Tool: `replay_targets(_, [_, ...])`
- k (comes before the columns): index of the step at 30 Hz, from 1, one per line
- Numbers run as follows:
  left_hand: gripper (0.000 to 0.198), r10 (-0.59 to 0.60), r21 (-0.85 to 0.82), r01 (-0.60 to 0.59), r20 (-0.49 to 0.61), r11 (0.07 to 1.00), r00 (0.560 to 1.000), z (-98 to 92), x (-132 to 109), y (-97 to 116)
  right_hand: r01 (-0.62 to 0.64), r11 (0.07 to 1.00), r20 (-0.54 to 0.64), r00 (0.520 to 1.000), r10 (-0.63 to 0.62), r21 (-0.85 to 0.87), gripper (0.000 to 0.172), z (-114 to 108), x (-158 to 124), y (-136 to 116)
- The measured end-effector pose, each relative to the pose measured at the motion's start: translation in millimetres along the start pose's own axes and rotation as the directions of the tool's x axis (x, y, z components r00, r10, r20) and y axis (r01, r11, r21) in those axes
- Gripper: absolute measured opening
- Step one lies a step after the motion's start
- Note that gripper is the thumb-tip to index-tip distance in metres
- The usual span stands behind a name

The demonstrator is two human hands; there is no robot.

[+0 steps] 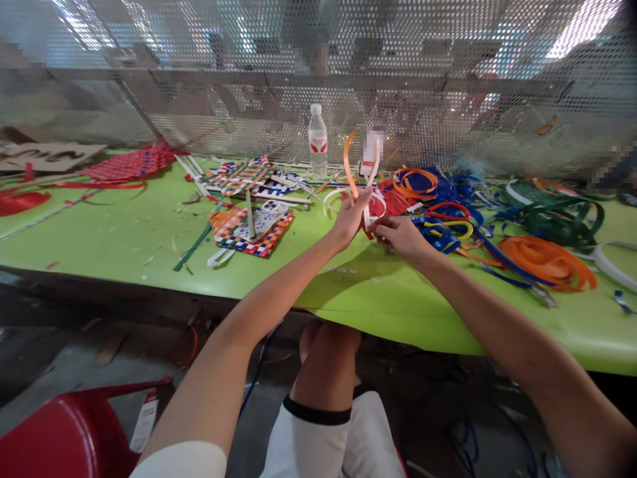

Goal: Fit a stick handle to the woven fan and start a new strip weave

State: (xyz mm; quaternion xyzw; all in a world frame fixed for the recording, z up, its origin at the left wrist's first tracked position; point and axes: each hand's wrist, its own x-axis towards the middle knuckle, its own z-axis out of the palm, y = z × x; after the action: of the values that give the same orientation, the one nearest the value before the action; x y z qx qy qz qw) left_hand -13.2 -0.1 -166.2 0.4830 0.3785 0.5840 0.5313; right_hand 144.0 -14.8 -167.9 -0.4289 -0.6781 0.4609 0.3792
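Observation:
My left hand [350, 218] is raised over the green table [124, 245], its fingers pinched on an orange plastic strip [348, 162] and a white strip [369, 189] that curve upward. My right hand [402, 236] rests just to the right on the table, fingers closed on the lower ends of the red and white strips [385, 204]. Both hands nearly touch. A heap of blue, red and orange strips [438, 199] lies right behind them.
Woven strip mats [251, 229] with a phone on top lie left of my hands. A water bottle [317, 141] stands at the back by a perforated metal screen. Orange coils [547, 262] and green strips [557, 216] lie right. A red chair [64, 431] stands lower left.

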Motion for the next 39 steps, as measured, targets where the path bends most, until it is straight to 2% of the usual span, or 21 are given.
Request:
replay_targets(4, [0.047,0.087,-0.058,-0.087,-0.001,0.995,0.996,-3.1,2.5,0.7,-0.008,1.0,0.033,0.999,0.009,-0.011,0.024,1.5,-0.6,0.1])
replay_targets(11, [0.059,0.034,-0.004,-0.034,-0.038,0.999,0.999,1.9,-0.7,0.0,-0.067,0.997,0.057,0.996,0.069,-0.046,0.018,1.7,-1.3,2.6])
replay_targets(18, [0.066,0.122,-0.067,-0.125,-0.038,0.99,0.992,2.1,-1.1,-0.3,-0.137,0.988,0.053,0.989,0.142,-0.075,0.011,2.8,-1.7,-1.1])
replay_targets(25, [0.064,0.091,-0.165,-0.1,-0.062,0.981,0.994,5.2,1.8,-5.0,-0.158,0.976,0.082,0.982,0.171,-0.149,0.013,3.8,-3.4,-1.3])
replay_targets(30, [0.062,0.062,-0.217,-0.086,-0.117,0.972,0.991,8.1,2.6,-2.6,-0.112,0.984,0.072,0.99,0.123,-0.142,0.019,5.4,-5.1,-0.6])
replay_targets(39, [0.062,0.058,-0.269,-0.099,-0.158,0.958,0.986,7.0,5.1,2.7,0.064,0.997,0.054,0.997,-0.062,-0.035,0.03,8.6,-3.5,0.1])
